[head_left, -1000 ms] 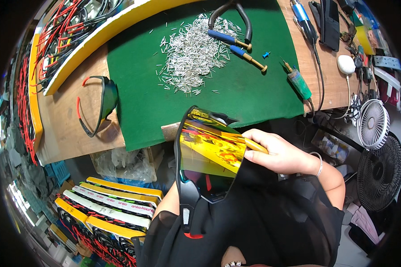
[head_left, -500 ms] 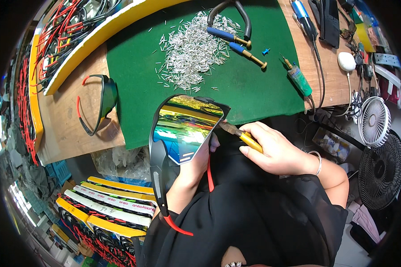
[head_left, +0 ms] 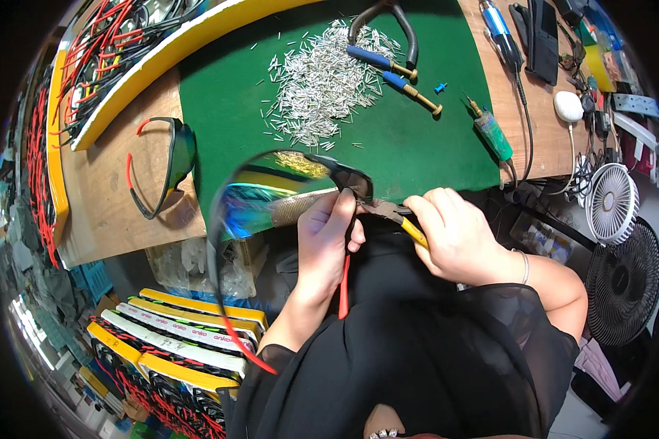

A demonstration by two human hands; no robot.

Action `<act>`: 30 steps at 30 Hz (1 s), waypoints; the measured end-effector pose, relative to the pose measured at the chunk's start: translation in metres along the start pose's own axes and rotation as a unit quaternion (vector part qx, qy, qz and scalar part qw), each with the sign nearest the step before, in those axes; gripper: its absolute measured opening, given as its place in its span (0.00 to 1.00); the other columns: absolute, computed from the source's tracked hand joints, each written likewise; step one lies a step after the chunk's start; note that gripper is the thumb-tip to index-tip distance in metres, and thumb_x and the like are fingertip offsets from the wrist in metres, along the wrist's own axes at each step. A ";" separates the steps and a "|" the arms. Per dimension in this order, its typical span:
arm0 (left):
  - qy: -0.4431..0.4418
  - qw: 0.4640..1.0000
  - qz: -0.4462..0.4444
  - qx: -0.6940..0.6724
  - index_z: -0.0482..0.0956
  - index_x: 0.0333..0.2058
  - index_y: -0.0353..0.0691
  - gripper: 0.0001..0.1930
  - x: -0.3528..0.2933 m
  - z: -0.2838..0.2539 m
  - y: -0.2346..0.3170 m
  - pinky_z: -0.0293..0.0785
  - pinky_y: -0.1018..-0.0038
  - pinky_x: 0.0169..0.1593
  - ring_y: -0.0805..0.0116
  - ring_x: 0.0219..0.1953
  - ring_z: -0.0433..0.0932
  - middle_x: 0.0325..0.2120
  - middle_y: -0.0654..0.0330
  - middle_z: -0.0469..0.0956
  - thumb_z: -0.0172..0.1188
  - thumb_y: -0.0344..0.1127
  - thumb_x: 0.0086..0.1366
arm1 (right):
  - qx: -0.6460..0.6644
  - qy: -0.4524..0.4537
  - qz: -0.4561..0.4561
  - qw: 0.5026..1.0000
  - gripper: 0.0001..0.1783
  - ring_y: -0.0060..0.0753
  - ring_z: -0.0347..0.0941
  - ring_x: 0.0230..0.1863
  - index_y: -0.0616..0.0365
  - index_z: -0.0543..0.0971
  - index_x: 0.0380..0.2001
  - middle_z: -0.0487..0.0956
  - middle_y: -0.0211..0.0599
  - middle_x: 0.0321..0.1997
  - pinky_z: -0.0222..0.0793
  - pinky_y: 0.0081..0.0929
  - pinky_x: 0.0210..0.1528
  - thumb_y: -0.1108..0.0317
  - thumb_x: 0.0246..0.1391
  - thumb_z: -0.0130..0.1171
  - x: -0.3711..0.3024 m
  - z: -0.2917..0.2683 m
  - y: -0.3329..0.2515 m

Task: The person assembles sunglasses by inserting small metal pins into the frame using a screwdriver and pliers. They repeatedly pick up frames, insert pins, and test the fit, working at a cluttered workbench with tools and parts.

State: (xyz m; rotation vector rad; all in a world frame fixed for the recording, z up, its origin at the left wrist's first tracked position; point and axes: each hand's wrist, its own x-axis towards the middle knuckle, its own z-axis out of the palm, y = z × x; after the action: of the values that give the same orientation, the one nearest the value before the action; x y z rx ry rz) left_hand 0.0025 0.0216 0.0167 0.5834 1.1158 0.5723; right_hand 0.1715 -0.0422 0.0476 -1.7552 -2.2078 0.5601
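Pinched between the thumb and fingers of my left hand point(head_left: 328, 234) is a pair of sunglasses point(head_left: 245, 201) with a mirrored lens, a black frame and red temple tips. The lens is smeared by motion. My right hand point(head_left: 458, 234) is closed round the yellow handles of small pliers point(head_left: 399, 214). Their jaws meet the frame near the hinge, beside my left fingertips; exactly what they grip is too small to tell. A second pair of sunglasses point(head_left: 174, 164) stands on the wood at the left. Beyond my hands, a heap of small silver pins point(head_left: 318, 91) covers part of the green mat point(head_left: 410, 161).
Two blue-handled screwdrivers point(head_left: 410, 91) and black-handled pliers point(head_left: 410, 36) lie by the pins. A green-handled tool point(head_left: 493, 134) rests on the mat's right edge. Yellow-edged trays of glasses point(head_left: 198, 45) stand at far left, more point(head_left: 176, 344) at lower left. Fans point(head_left: 611, 205) stand at right.
The sunglasses have turned, so the lens faces away and my left fingers show at the hinge. The pliers' jaws have moved in to the frame.
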 end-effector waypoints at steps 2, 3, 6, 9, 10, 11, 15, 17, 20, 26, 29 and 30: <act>-0.002 0.995 0.081 0.064 0.70 0.27 0.37 0.11 -0.001 0.002 -0.006 0.54 0.84 0.17 0.81 0.14 0.61 0.13 0.67 0.65 0.47 0.37 0.64 | 0.110 -0.057 0.059 0.991 0.20 0.41 0.67 0.30 0.63 0.68 0.39 0.67 0.42 0.29 0.65 0.30 0.32 0.68 0.41 0.57 0.001 -0.004 -0.001; -0.006 0.994 0.083 0.065 0.69 0.26 0.38 0.11 0.000 0.001 -0.007 0.54 0.84 0.17 0.81 0.14 0.60 0.13 0.67 0.65 0.47 0.37 0.64 | 0.164 -0.083 0.090 0.979 0.19 0.42 0.67 0.32 0.63 0.67 0.40 0.67 0.43 0.30 0.65 0.31 0.33 0.68 0.43 0.57 0.001 -0.006 -0.001; 0.040 0.997 0.045 0.042 0.69 0.26 0.40 0.11 0.004 -0.008 -0.016 0.53 0.84 0.19 0.81 0.15 0.60 0.13 0.67 0.65 0.48 0.39 0.64 | 0.297 -0.134 0.137 0.936 0.18 0.45 0.68 0.35 0.62 0.67 0.40 0.68 0.46 0.32 0.65 0.33 0.37 0.66 0.47 0.54 0.004 -0.011 0.001; 0.089 0.989 -0.009 -0.116 0.69 0.26 0.42 0.11 -0.002 -0.005 -0.017 0.53 0.85 0.20 0.81 0.15 0.59 0.12 0.67 0.64 0.48 0.40 0.64 | 0.338 -0.163 0.142 0.916 0.18 0.45 0.68 0.35 0.63 0.67 0.40 0.68 0.47 0.33 0.65 0.33 0.38 0.65 0.48 0.54 0.008 -0.014 0.001; 0.088 0.992 -0.001 -0.087 0.69 0.25 0.42 0.11 0.000 -0.004 -0.018 0.53 0.85 0.20 0.81 0.14 0.60 0.12 0.67 0.64 0.48 0.40 0.64 | 0.339 -0.173 0.147 0.913 0.18 0.45 0.68 0.35 0.63 0.67 0.40 0.68 0.47 0.33 0.66 0.33 0.38 0.65 0.48 0.54 0.008 -0.014 0.002; 0.088 0.994 0.008 -0.058 0.68 0.24 0.42 0.12 0.001 -0.003 -0.018 0.53 0.85 0.20 0.81 0.14 0.60 0.12 0.67 0.63 0.48 0.40 0.64 | 0.340 -0.182 0.153 0.910 0.17 0.44 0.68 0.35 0.63 0.67 0.40 0.68 0.47 0.33 0.66 0.33 0.37 0.65 0.48 0.53 0.008 -0.014 0.003; 0.037 0.994 0.084 0.053 0.69 0.24 0.40 0.12 0.000 0.000 -0.008 0.53 0.84 0.18 0.81 0.13 0.60 0.12 0.67 0.63 0.49 0.40 0.64 | 0.233 -0.152 0.136 0.951 0.17 0.42 0.68 0.34 0.64 0.68 0.39 0.68 0.44 0.30 0.66 0.31 0.35 0.67 0.46 0.53 0.008 -0.010 -0.003; 0.012 0.992 0.114 0.056 0.69 0.24 0.37 0.13 -0.002 0.001 -0.005 0.54 0.84 0.17 0.81 0.12 0.60 0.12 0.66 0.65 0.50 0.39 0.63 | 0.072 -0.061 0.056 0.994 0.18 0.40 0.67 0.32 0.64 0.68 0.38 0.67 0.42 0.28 0.66 0.30 0.33 0.69 0.42 0.55 0.003 -0.006 -0.005; 0.026 0.997 0.051 0.047 0.70 0.25 0.37 0.13 -0.002 0.004 -0.007 0.53 0.85 0.17 0.81 0.12 0.60 0.11 0.65 0.66 0.49 0.39 0.64 | -0.021 -0.002 0.015 1.000 0.21 0.38 0.67 0.31 0.63 0.68 0.39 0.66 0.39 0.28 0.66 0.28 0.31 0.71 0.36 0.57 -0.003 0.000 -0.001; 0.033 0.994 0.096 0.048 0.72 0.28 0.37 0.12 -0.009 0.000 -0.007 0.54 0.85 0.17 0.82 0.13 0.60 0.13 0.66 0.67 0.48 0.39 0.64 | 0.328 -0.114 0.108 0.932 0.20 0.42 0.69 0.33 0.61 0.67 0.40 0.67 0.44 0.30 0.67 0.32 0.34 0.68 0.43 0.57 -0.002 -0.005 -0.004; 0.016 0.996 0.073 0.042 0.72 0.27 0.37 0.12 -0.004 -0.001 -0.006 0.54 0.85 0.18 0.82 0.13 0.60 0.13 0.66 0.67 0.47 0.38 0.64 | 0.189 -0.078 0.089 0.975 0.21 0.41 0.68 0.31 0.62 0.68 0.40 0.67 0.42 0.29 0.67 0.31 0.33 0.69 0.40 0.58 -0.002 -0.004 -0.006; 0.013 0.997 0.066 0.041 0.72 0.27 0.37 0.12 -0.003 0.000 -0.005 0.54 0.85 0.18 0.82 0.13 0.60 0.13 0.66 0.67 0.47 0.38 0.64 | 0.087 -0.033 0.056 0.994 0.21 0.40 0.68 0.31 0.63 0.68 0.39 0.67 0.42 0.29 0.67 0.30 0.32 0.69 0.39 0.58 -0.003 -0.002 -0.007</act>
State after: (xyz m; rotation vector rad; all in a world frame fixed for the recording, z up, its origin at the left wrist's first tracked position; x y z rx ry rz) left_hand 0.0022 0.0154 0.0154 0.7260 1.1347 0.6513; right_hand 0.1673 -0.0466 0.0523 -1.8003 -2.0417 0.8219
